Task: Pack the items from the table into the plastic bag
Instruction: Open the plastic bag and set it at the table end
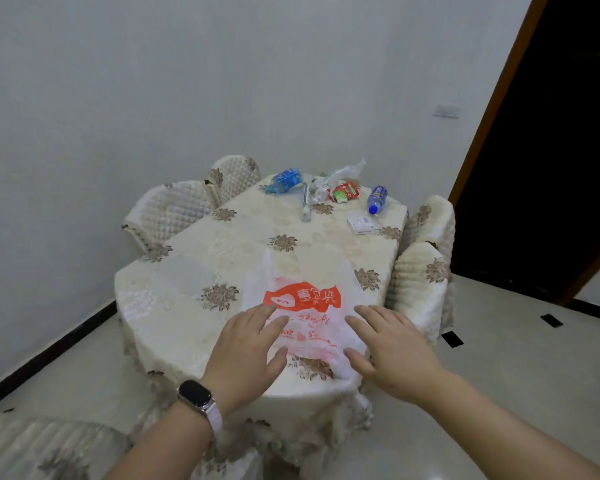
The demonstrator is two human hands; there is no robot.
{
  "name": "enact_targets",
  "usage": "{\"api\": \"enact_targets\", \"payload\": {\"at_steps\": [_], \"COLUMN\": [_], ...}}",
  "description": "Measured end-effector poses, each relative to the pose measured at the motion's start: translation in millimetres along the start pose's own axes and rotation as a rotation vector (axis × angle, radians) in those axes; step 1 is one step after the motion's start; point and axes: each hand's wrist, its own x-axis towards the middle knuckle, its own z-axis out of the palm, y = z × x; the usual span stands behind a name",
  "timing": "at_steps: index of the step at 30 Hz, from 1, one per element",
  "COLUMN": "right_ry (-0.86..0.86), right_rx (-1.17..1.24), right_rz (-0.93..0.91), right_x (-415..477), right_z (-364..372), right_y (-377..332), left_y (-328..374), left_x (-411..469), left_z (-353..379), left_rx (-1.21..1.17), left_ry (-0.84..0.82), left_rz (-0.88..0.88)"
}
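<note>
A white plastic bag [305, 299] with an orange-red logo lies flat on the near part of the table [194, 306]. My left hand [246, 351] and my right hand [392, 348] hover with straight fingers at the bag's left and right sides, fingertips on or just over it. At the far end lie a blue-labelled bottle [284, 181] on its side, a second blue bottle [377, 198], a red packet [344, 192], a white tube-like item [305, 202], a small white box [361, 224] and crumpled clear plastic [347, 171].
Quilted covered chairs stand at the left [166, 213], at the far left corner [234, 176] and at the right [419, 289]. Another chair back [38, 445] is at the bottom left. A white wall is behind, a dark doorway [548, 168] at right.
</note>
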Motion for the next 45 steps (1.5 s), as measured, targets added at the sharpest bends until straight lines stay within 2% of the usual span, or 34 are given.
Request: {"api": "enact_targets", "payload": {"at_steps": [9,16,22,30,34,39,45], "right_ry": [-0.124,-0.234,-0.339,-0.476,-0.572,-0.760,-0.753], "right_rx": [0.060,0.241,0.290,0.389,0.414,0.457,0.440], "right_rz": [0.003,-0.091,-0.162,-0.222,-0.139,-0.035,-0.063], "right_x": [67,137,190,242,257,263,257], "right_z": [64,134,184,233,255,273,276], "right_y": [49,101,145,157,153,148,142], "left_y": [-34,-46,-54,-86,-108,-123,-130], "left_x": [53,110,166,210,231,246,242], "left_z": [51,98,133,175,204,242,248], "left_rx": [-0.010,0.004,0.050,-0.023,-0.067,-0.084,-0.182], "left_ry": [-0.099,-0.205,-0.311,-0.407,-0.539,-0.714,-0.803], "left_rz": [-0.041,-0.122,-0.235,-0.281,-0.306,-0.229,-0.145]}}
